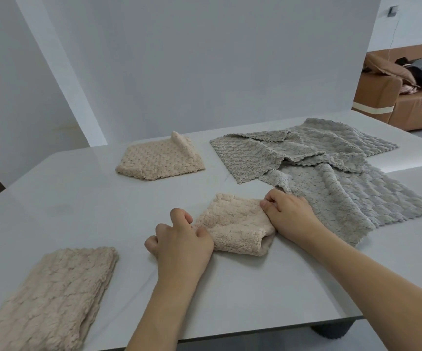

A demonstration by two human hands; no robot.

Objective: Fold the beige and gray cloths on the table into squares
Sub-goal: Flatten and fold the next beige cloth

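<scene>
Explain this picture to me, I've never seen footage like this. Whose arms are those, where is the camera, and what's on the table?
There is no machine: a person wears a camera on the head, looking forward and down at their own bare arms. The left hand and right hand each pinch an end of a small, fluffy beige cloth being folded on the pale grey table. Another beige cloth, folded, lies farther back, and a third lies at the near left. Unfolded grey cloths lie overlapping on the right.

Brown sofa (412, 102) behind white table (230, 287)
</scene>
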